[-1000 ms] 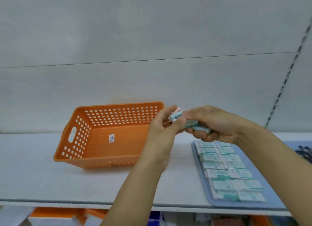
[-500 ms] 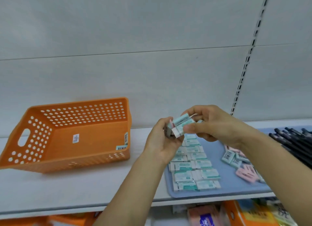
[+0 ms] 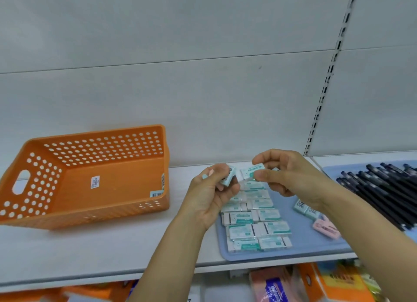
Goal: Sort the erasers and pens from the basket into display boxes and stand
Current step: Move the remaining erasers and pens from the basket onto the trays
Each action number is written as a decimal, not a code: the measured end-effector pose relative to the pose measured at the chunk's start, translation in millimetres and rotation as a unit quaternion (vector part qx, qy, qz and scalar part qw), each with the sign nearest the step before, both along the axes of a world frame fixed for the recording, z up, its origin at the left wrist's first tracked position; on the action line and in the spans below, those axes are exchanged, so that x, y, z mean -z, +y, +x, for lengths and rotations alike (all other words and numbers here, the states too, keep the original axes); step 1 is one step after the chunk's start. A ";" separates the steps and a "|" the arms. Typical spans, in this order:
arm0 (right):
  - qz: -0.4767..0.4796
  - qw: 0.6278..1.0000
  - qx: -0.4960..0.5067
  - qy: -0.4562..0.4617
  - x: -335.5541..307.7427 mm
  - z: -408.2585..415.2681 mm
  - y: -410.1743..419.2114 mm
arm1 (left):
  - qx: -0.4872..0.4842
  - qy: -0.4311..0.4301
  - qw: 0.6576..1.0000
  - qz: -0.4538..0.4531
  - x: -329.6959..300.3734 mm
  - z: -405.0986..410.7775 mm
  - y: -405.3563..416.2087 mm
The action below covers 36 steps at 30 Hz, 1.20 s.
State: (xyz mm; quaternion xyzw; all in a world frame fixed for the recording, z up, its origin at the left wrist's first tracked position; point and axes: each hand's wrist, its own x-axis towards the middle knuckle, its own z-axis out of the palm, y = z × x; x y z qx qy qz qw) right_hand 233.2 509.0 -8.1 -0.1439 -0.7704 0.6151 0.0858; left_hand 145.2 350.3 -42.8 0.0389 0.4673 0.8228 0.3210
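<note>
Both hands are up over the blue tray [image 3: 300, 247]: her left hand [image 3: 211, 193] grips a small stack of erasers [image 3: 228, 177], while the right hand [image 3: 284, 173] pinches one green-labelled eraser [image 3: 251, 171] just beside it. Below them lie rows of erasers [image 3: 255, 222], the orange basket [image 3: 90, 177] sits left of the left hand, and black pens [image 3: 383, 189] lie right of the right hand.

Both hands, left [image 3: 211, 190] and right [image 3: 287, 174], each pinch an eraser [image 3: 251, 171] above the blue tray [image 3: 291, 248] beside the orange basket [image 3: 90, 177].
</note>
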 end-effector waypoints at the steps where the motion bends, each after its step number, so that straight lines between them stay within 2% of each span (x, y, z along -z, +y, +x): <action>1: 0.001 1.000 0.011 -0.005 2.5 0.6 3.3 | 0.000 0.033 0.999 -0.036 -1.0 -1.6 0.8; 4: 0.014 0.999 0.039 -0.028 13.7 2.3 12.5 | 0.006 0.119 0.987 -0.108 -6.0 -5.7 3.9; 7: 0.050 0.995 0.048 -0.066 26.1 5.5 16.9 | 0.002 0.134 0.985 -0.110 -7.9 -9.2 3.5; 12: 0.111 0.986 -0.003 -0.122 37.7 9.6 11.5 | -0.002 0.017 1.000 -0.011 -8.8 -1.3 1.9; 15: 0.234 0.962 0.002 -0.138 36.2 15.0 8.2 | 0.012 -0.035 0.999 0.034 -9.2 3.2 0.6; 17: 0.283 0.949 0.010 -0.139 35.9 17.5 5.8 | 0.019 -0.052 0.998 0.038 -7.6 5.5 1.1; 19: 0.283 0.952 0.049 -0.108 37.7 17.4 5.2 | 0.028 -0.061 0.997 0.043 -6.6 7.7 2.6; 21: 0.221 0.968 0.087 -0.075 37.5 18.1 10.7 | 0.039 -0.057 0.997 0.040 -5.5 8.6 7.3; 24: 0.152 0.980 0.090 -0.092 30.7 26.5 30.2 | 0.071 -0.016 0.997 0.024 -7.0 10.8 19.3; 28: 0.188 0.969 0.131 -0.094 15.7 42.0 68.6 | 0.127 0.101 0.985 -0.060 -14.7 11.8 40.6; 32: 0.283 0.947 0.120 -0.099 18.5 40.5 99.9 | 0.186 0.266 0.922 -0.211 -22.0 9.9 80.0; 34: 0.323 0.937 0.086 -0.098 23.6 34.9 108.5 | 0.197 0.308 0.893 -0.262 -23.4 8.9 103.2; 36: 0.355 0.928 0.043 -0.104 27.2 30.8 112.1 | 0.207 0.312 0.882 -0.286 -21.9 7.9 123.6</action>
